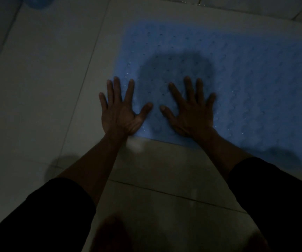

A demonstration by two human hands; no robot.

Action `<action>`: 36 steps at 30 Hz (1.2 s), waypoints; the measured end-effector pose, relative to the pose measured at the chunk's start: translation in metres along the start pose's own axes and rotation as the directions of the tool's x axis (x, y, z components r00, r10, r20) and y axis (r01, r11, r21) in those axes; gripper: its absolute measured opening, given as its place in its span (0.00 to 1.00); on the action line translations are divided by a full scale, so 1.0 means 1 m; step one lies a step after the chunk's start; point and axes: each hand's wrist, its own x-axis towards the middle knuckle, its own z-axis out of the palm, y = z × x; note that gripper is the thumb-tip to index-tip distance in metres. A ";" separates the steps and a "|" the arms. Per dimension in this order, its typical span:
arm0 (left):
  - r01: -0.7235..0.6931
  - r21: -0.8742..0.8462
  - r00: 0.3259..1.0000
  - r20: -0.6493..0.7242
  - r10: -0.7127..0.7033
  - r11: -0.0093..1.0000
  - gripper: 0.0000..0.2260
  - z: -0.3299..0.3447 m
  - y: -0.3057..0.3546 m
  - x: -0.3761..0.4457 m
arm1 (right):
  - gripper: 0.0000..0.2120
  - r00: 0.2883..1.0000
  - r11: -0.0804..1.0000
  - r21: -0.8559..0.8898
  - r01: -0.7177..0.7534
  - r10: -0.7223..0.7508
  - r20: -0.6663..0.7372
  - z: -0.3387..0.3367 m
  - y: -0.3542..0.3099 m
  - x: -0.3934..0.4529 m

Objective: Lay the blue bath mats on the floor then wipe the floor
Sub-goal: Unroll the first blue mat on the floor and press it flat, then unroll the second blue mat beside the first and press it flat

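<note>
Dimly, from the head camera, I see both of my hands pressed flat on a blue bath mat (246, 84) that lies spread on the pale tiled floor (43, 73). My left hand (121, 113) has its fingers straight and fanned wide; it sits at the mat's near left corner, with the thumb and forefinger on the blue and the outer fingers reaching past the mat's left edge onto the tile. My right hand (192, 113) is also splayed open, palm down, fully on the mat just beside the left one, the two thumbs pointing at each other with a small gap between them. Neither hand curls round or pinches anything.

The mat has a bumpy, dotted texture with small holes, and it runs off the right side of the view; its near edge lies just past my wrists. A rounded shadow falls on the mat beyond my fingertips. Dark sleeves (282, 197) cover both forearms up to about mid-arm. At the top left corner a second blue thing (37, 2) shows on the floor, well apart from the mat, too cut off to tell what it is. Grout lines cross the tiles near me.
</note>
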 end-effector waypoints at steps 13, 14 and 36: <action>-0.018 -0.040 1.000 -0.023 0.017 0.999 0.36 -0.002 0.002 -0.014 | 0.32 0.983 0.996 0.070 -0.053 0.039 0.180 -0.016 -0.013 -0.007; -0.028 -0.060 1.000 0.004 0.028 0.998 0.34 -0.003 0.000 -0.011 | 0.31 0.978 0.996 0.076 -0.051 0.034 0.206 -0.020 -0.013 -0.007; 0.326 -0.451 0.945 0.175 -0.276 0.831 0.31 -0.192 -0.116 0.133 | 0.29 0.960 0.961 0.125 0.245 -0.258 0.109 -0.114 -0.198 0.130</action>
